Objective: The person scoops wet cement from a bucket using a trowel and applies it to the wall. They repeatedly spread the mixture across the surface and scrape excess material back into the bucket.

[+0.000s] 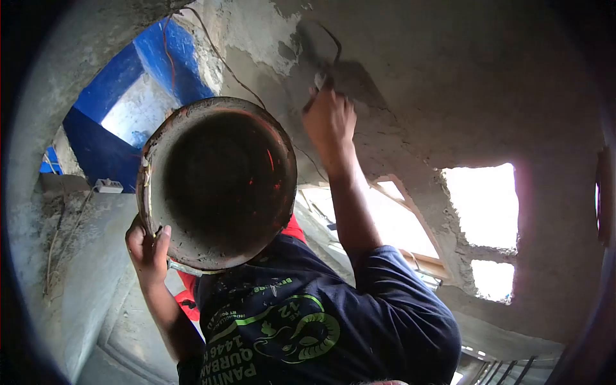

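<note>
My left hand (149,251) grips the lower left rim of a round, dark basin (151,192), with the thumb over the edge. The basin's inside is dark and smeared with grey; how much it holds is too dark to tell. My right hand (330,119) is raised at the upper middle, closed round the pale handle of a tool (320,79). The tool's dark, blurred blade seems to lie against the grey plastered wall (436,83). The hands are well apart.
Blue-painted surfaces (109,90) show at the upper left, with a hanging cable (221,56) beside them. A white power socket (109,186) sits on a left ledge. Bright rough-edged openings (482,205) pierce the wall at right. Dark bars (507,372) stand lower right.
</note>
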A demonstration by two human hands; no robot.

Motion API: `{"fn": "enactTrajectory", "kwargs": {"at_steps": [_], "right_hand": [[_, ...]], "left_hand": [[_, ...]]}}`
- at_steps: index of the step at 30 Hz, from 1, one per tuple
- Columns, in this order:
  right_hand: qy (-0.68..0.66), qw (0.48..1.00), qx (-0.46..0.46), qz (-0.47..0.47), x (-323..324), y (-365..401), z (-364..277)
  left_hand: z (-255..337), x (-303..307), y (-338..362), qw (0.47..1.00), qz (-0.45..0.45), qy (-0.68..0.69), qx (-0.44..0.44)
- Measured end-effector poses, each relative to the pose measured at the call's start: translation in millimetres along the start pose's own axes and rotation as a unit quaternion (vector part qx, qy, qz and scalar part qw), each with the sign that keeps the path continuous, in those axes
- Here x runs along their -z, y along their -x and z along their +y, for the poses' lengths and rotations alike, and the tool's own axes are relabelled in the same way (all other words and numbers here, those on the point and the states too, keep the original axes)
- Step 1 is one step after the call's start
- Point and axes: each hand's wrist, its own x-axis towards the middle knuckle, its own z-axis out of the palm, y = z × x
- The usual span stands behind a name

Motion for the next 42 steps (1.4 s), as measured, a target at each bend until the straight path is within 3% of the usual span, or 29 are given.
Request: {"fn": "enactTrajectory", "kwargs": {"at_steps": [3,6,11,13,15,16,17,18,19,20,21,22,23,24,26,27,28,29,31,38,41,42], "right_hand": [[-0.012,1.0,-0.009,-0.022,6.9,-0.8,-6.7],[-0.085,0.99,0.08,0.075,10.7,-10.7,-9.8],[-0.033,0.996,0.047,0.068,-6.5,-49.0,-21.2],[0.043,0.997,0.059,-0.03,-30.1,-51.1,-5.9],[-0.058,0.985,0.109,-0.121,-106.9,-38.8,52.9],[0.054,0.99,0.083,-0.097,-91.3,-18.7,33.1],[0.152,0.965,0.195,-0.084,-144.4,1.6,75.0],[-0.035,0.992,0.112,-0.039,-119.4,27.3,62.6],[0.004,0.972,0.183,-0.145,-142.0,35.7,87.4],[-0.065,0.985,0.051,-0.152,-122.8,54.8,75.3],[-0.114,0.979,0.119,-0.119,-134.9,71.8,93.8],[-0.325,0.896,-0.118,-0.279,-95.4,82.0,69.7],[-0.329,0.894,-0.112,-0.284,-96.9,88.6,73.8],[-0.465,0.818,-0.153,-0.303,-97.3,97.4,82.4],[-0.661,0.645,-0.235,-0.302,-93.2,117.8,96.3],[-0.727,0.564,-0.268,-0.284,-89.2,119.4,98.0],[-0.808,0.419,-0.302,-0.284,-92.5,125.1,104.5],[-0.869,0.284,-0.304,-0.269,-89.1,126.2,105.2],[-0.93,0.13,-0.175,-0.296,-88.6,126.5,111.0],[-0.944,0.037,-0.129,-0.302,-80.3,133.5,112.3],[-0.945,0.068,-0.097,-0.304,-77.1,130.9,110.9],[-0.944,0.126,-0.104,-0.285,-76.1,129.9,114.6]], "left_hand": [[-15.5,5.9,3.8,1.0,0.023,0.003,-0.015],[-6.5,1.6,4.3,0.999,0.034,0.039,-0.012],[-8.1,6.1,10.7,0.999,0.031,0.0,0.007],[-18.2,1.4,9.7,0.998,0.066,0.014,-0.01],[-14.9,3.7,7.8,0.999,0.04,0.013,0.007],[-19.2,2.2,5.1,0.999,0.039,0.023,-0.018],[-12.4,2.4,5.1,0.999,0.04,0.018,-0.007],[-19.2,2.2,5.9,0.999,0.044,0.017,-0.011],[-26.1,3.1,6.2,0.999,0.049,0.014,-0.014],[-21.6,8.4,5.4,0.999,0.028,-0.011,-0.009],[-20.4,7.4,3.8,1.0,0.021,-0.006,-0.009],[-20.9,10.1,5.3,1.0,0.011,-0.019,0.009],[-21.7,11.9,5.6,0.999,-0.002,-0.032,0.028],[-22.4,9.7,2.7,0.999,-0.001,-0.041,0.031],[-22.3,0.0,-0.1,0.998,0.056,0.035,-0.011],[-19.8,2.2,-1.9,0.998,0.029,0.057,0.024],[-21.5,7.3,-1.3,0.998,0.012,0.043,0.046],[-23.6,9.4,-4.2,0.998,-0.003,0.032,0.062],[-5.5,2.7,-11.2,0.996,0.009,0.043,0.08],[14.0,-4.5,-37.6,0.998,-0.001,-0.013,0.061],[25.4,-14.3,-50.7,0.999,0.003,-0.037,0.031],[27.3,-16.8,-53.7,0.998,-0.003,-0.06,0.01]]}}
